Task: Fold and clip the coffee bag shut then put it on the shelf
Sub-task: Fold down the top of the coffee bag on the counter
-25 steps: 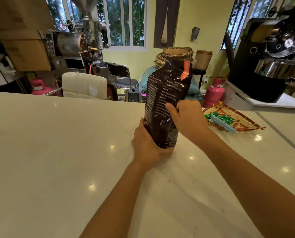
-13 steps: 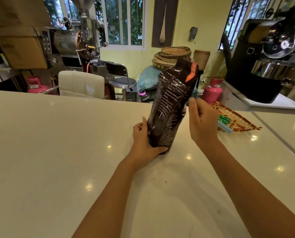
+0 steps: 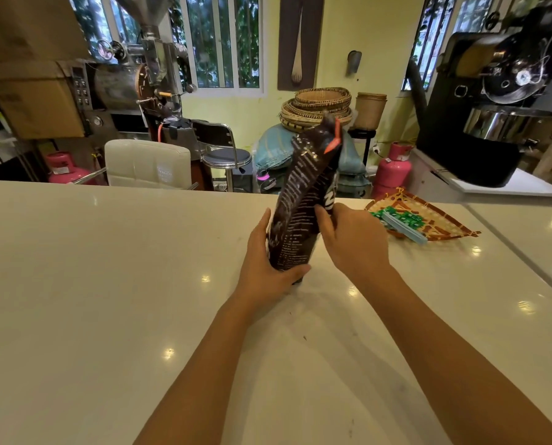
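A tall dark brown coffee bag point(image 3: 303, 194) with white print and an orange tab at its top stands on the white counter point(image 3: 107, 284), leaning to the right. My left hand point(image 3: 265, 268) wraps around its lower part from the left. My right hand point(image 3: 351, 239) grips the bag's right side at mid height, thumb on the front. The bag's top is crumpled and narrow. Blue and green clips point(image 3: 403, 221) lie in a woven tray point(image 3: 441, 220) just right of my right hand.
The counter's far edge runs behind the bag. Beyond it stand a white chair point(image 3: 146, 163), a metal stool point(image 3: 226, 155), pink gas cylinders point(image 3: 393, 170), stacked baskets point(image 3: 319, 106) and a roaster point(image 3: 133, 81). A black roaster point(image 3: 492, 107) sits at the right.
The bag has tilted further to the right and turned edge-on. My right hand let go for a moment half a second ago and now grips the bag's right side again.
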